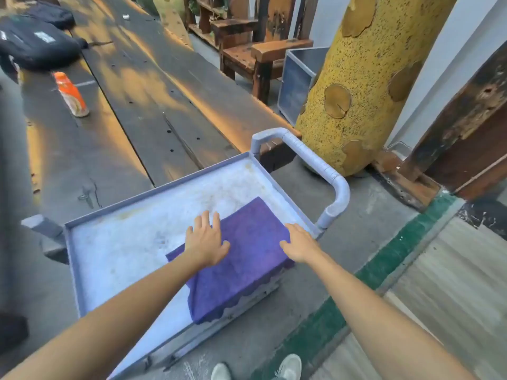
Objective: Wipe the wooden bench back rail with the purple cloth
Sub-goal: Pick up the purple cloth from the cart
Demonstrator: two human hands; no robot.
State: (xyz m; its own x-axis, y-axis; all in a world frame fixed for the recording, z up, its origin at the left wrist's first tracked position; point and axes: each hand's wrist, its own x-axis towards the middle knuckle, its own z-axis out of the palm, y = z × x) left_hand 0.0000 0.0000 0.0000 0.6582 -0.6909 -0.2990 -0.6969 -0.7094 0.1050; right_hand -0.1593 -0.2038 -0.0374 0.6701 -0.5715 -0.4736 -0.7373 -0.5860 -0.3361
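A folded purple cloth [247,259] lies on the top tray of a grey cart [123,250], hanging over the tray's near right edge. My left hand [205,239] rests flat on the cloth's left side, fingers spread. On the cloth's right edge sits my right hand [299,244], its fingers curled over that edge. A wooden bench [263,50] with a thick arm and back rail stands farther back, beyond the long plank table.
A long dark plank table [137,100] runs along the left with an orange bottle [72,94] and black bags [35,45] on it. A yellow speckled trunk-shaped column [365,86] stands at right. The cart handle [315,165] rises beside it. My shoes [288,368] are below.
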